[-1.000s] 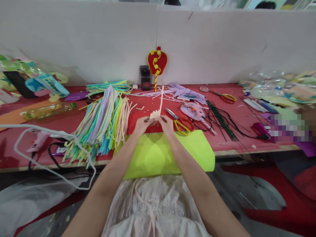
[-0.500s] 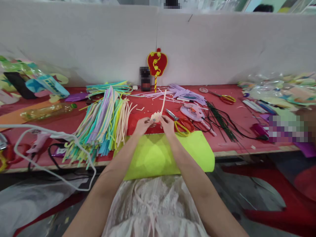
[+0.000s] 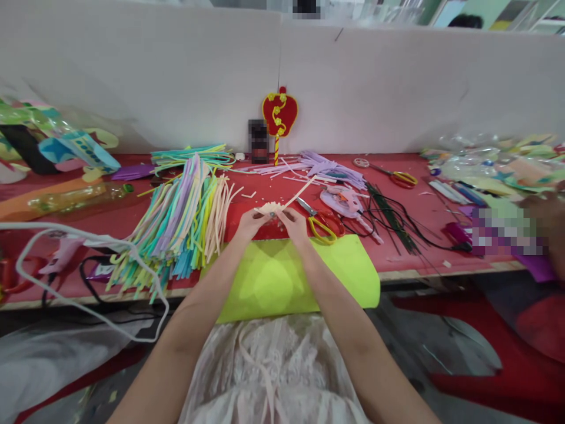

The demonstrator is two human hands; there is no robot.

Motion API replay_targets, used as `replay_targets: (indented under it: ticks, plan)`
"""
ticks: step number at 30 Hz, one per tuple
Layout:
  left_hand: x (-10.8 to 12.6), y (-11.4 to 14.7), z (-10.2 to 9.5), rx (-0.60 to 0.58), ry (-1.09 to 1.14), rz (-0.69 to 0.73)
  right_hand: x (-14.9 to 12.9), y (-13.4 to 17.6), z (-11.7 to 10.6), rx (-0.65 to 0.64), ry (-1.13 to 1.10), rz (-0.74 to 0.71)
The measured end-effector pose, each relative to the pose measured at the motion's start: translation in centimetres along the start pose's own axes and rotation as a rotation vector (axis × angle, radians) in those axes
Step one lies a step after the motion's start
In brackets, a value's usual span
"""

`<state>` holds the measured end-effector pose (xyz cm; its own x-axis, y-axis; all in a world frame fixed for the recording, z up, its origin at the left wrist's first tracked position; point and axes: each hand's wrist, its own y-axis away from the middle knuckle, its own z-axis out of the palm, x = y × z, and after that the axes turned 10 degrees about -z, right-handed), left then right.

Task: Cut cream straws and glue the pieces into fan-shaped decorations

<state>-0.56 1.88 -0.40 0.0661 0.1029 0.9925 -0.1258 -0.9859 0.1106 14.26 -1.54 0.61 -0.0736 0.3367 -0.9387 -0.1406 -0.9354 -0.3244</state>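
Note:
My left hand (image 3: 252, 221) is closed, fingertips pinching one side of a small bunched peach pipe cleaner (image 3: 270, 208). On its other side my right hand (image 3: 295, 224) pinches the same piece, whose straight tail (image 3: 302, 191) sticks out up and to the right. Fingertips partly hide the bunched part, and a small grey spot shows between the hands. Beneath my wrists lies a lime-green sheet (image 3: 276, 280). Scissors with yellow handles (image 3: 324, 229) rest just right of my right hand. To the left spreads a big bundle of pastel pipe cleaners (image 3: 176, 218).
A red heart-like ornament on a striped stick (image 3: 281, 115) stands against the white partition (image 3: 375, 88). Glue guns (image 3: 351, 200) lie on both sides, with black cords. A plastic bottle (image 3: 82, 197) and a white looped cable (image 3: 88, 312) are left. Another person's hand (image 3: 549, 221) is far right.
The pipe cleaner's tail has swung from nearly upright to a slant toward the right. Both hands stay close together around the bunched part. The whole view has shifted slightly.

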Motion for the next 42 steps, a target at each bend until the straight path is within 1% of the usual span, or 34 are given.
replay_targets:
  ticks: [3,6,11,15,18,20,22,23,24,26,27,29,30,31,32,33,36,38,40,41,42]
  plan:
    - [0.2,0.2,0.1,0.008,0.043,-0.027,-0.1,0.0,0.0,0.034,0.000,0.008]
    - [0.6,0.4,0.2,-0.018,0.120,-0.066,-0.3,0.0,0.0,0.086,0.001,-0.002]
    - [0.6,0.4,0.2,-0.031,0.137,-0.050,-0.5,0.1,-0.1,0.061,-0.008,-0.001]
    - [0.2,0.1,-0.1,-0.017,0.145,-0.049,-0.2,0.2,0.0,0.080,0.075,-0.023]
    - [0.0,-0.2,-0.1,0.014,0.173,-0.049,-0.4,0.5,0.0,0.101,0.192,-0.040]
    - [0.1,-0.1,0.0,0.029,0.193,-0.053,-1.2,0.9,-0.4,0.100,0.312,-0.095]
    - [0.3,0.0,0.1,0.041,0.221,-0.067,-2.3,1.5,-1.7,0.113,0.509,-0.195]
    - [0.4,0.0,0.1,0.043,0.237,-0.074,-2.9,1.8,-2.7,0.123,0.638,-0.241]
    - [0.5,0.1,0.2,0.044,0.250,-0.080,-3.5,2.1,-4.0,0.126,0.779,-0.251]
    - [0.6,0.2,0.3,0.032,0.259,-0.078,-4.5,2.5,-6.9,0.172,1.073,-0.157]
    - [0.6,0.2,0.4,0.021,0.255,-0.074,-4.8,2.5,-8.3,0.156,1.197,-0.068]
    - [0.7,0.3,0.5,0.002,0.244,-0.063,-5.0,2.3,-10.4,0.035,1.338,0.127]
    - [0.7,0.3,0.5,-0.003,0.239,-0.061,-4.9,2.1,-11.0,-0.033,1.374,0.189]
    - [0.7,0.4,0.6,-0.006,0.238,-0.062,-4.7,1.8,-11.2,-0.078,1.406,0.222]
    - [0.7,0.5,0.6,-0.006,0.237,-0.066,-4.4,1.5,-11.0,-0.104,1.435,0.235]
    - [0.7,0.6,0.7,-0.007,0.235,-0.071,-4.1,1.1,-10.7,-0.104,1.463,0.241]
    - [0.8,0.9,0.8,-0.008,0.224,-0.075,-3.4,-0.1,-9.6,-0.083,1.490,0.273]
    - [1.0,1.1,0.8,0.012,0.230,-0.069,-3.3,-0.6,-9.6,-0.085,1.423,0.308]
    - [1.6,1.1,0.6,0.057,0.229,-0.070,-3.3,-0.6,-10.1,-0.029,1.280,0.326]
    - [2.0,1.0,0.4,0.087,0.225,-0.070,-3.4,-0.4,-10.4,0.035,1.172,0.307]
    - [2.4,0.9,0.1,0.115,0.218,-0.065,-3.5,-0.1,-10.6,0.097,1.039,0.253]
